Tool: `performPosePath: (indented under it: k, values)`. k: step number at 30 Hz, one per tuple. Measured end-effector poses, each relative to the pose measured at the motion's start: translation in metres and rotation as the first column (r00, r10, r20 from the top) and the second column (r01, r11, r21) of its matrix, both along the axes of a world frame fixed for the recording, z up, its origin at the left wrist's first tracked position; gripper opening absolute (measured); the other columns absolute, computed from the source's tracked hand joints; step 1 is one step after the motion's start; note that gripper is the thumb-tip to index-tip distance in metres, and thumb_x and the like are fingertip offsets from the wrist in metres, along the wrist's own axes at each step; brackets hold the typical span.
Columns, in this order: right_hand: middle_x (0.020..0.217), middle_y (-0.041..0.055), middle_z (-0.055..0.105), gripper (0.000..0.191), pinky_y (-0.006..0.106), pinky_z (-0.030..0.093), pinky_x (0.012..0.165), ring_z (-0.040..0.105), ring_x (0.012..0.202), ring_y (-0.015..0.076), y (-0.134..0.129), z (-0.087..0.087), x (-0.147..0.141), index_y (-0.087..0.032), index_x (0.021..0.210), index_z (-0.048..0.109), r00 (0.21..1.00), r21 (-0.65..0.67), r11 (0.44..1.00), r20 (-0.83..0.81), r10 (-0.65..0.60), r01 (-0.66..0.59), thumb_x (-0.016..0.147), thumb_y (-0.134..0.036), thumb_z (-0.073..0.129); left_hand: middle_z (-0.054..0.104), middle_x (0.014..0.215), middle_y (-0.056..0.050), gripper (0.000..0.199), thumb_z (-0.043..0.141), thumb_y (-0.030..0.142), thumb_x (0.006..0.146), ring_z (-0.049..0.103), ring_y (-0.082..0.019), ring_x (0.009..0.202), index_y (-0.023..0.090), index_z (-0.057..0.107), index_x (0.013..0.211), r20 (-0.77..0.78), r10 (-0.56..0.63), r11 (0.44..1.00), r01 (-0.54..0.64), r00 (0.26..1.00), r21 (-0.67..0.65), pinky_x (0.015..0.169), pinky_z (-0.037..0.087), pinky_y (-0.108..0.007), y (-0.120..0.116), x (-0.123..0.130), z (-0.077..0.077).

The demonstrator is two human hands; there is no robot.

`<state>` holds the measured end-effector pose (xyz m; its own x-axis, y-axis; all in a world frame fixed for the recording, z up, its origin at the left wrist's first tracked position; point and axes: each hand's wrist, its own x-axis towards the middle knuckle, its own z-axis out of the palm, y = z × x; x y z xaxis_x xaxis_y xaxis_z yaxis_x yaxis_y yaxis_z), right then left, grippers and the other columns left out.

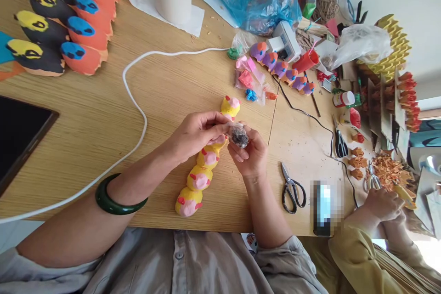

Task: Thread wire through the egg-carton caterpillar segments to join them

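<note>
Fingers of the left hand (pixel 195 135) pinch the top of a small clear bag (pixel 237 134) with dark contents (pixel 240 138); fingers of the right hand (pixel 254 149) curl round its body. Bag is held over the far half of the yellow strip (pixel 200 180), toward its right edge. On the bench (pixel 165 87), relative to this strip: scissors (pixel 289 182) right, white cable (pixel 146 121) left, purple strip (pixel 281 70) beyond and right.

the left hand (pixel 196 134) and right hand (pixel 253 149) hold a small clear plastic bag of black material (pixel 239 137) over a row of yellow, pink-patched rounded cups (pixel 200 179).
</note>
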<state>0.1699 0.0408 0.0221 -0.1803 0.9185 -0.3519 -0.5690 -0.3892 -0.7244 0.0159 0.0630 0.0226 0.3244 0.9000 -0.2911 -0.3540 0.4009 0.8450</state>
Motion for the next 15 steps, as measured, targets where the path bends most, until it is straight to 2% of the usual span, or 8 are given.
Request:
performPosePath:
  k: [3,5,8,11,15]
  values:
    - [0.057,-0.0093,0.062,0.019,0.018,0.017,0.032,0.015,0.031,0.0012,0.001,-0.001,0.002,-0.022,0.078,0.058,0.999,0.014,0.999,0.014,0.048,-0.048,0.08,-0.036,0.071,0.059,0.06,0.0,0.031,0.096,0.042,0.067,0.04,-0.01,0.052,0.019,0.078,0.076,-0.013,0.012,1.0,-0.012,1.0,-0.002,0.048,0.03,-0.025,-0.001,0.001,0.0]
    - [0.057,-0.0092,0.06,0.024,0.018,0.02,0.032,0.021,0.032,0.002,0.002,-0.003,0.003,-0.023,0.076,0.055,0.997,0.034,0.999,0.069,0.033,-0.036,0.082,-0.039,0.072,0.062,0.063,0.0,0.027,0.095,0.037,0.067,0.043,-0.01,0.052,0.019,0.078,0.078,-0.035,0.055,0.998,-0.055,0.998,-0.003,0.048,0.033,-0.025,0.0,0.0,-0.002]
    - [0.06,-0.0072,0.061,0.027,0.019,0.029,0.036,0.036,0.037,0.0042,0.002,-0.006,0.004,-0.023,0.078,0.058,0.971,0.107,0.991,0.218,-0.1,0.078,0.083,-0.044,0.073,0.07,0.074,-0.002,0.018,0.089,0.027,0.07,0.051,-0.01,0.058,0.018,0.08,0.082,-0.032,0.169,0.986,-0.169,0.985,-0.006,0.052,0.042,-0.023,0.001,-0.002,-0.004]
    - [0.066,-0.0059,0.063,0.025,0.02,0.038,0.042,0.046,0.045,0.0062,0.0,-0.008,0.005,-0.023,0.083,0.062,0.907,0.205,0.961,0.339,-0.249,0.187,0.085,-0.045,0.074,0.072,0.079,-0.002,0.008,0.081,0.021,0.075,0.056,-0.009,0.063,0.017,0.08,0.082,0.013,0.27,0.963,-0.27,0.963,-0.007,0.058,0.049,-0.02,0.002,-0.005,-0.005]
    - [0.074,-0.0046,0.066,0.021,0.022,0.047,0.05,0.056,0.055,0.0086,0.0,-0.011,0.006,-0.024,0.087,0.067,0.864,0.273,0.933,0.381,-0.33,0.236,0.083,-0.041,0.078,0.075,0.081,-0.003,0.008,0.078,0.025,0.083,0.064,-0.012,0.069,0.018,0.081,0.083,0.018,0.269,0.963,-0.269,0.963,0.029,0.068,0.058,-0.024,-0.001,-0.003,-0.004]
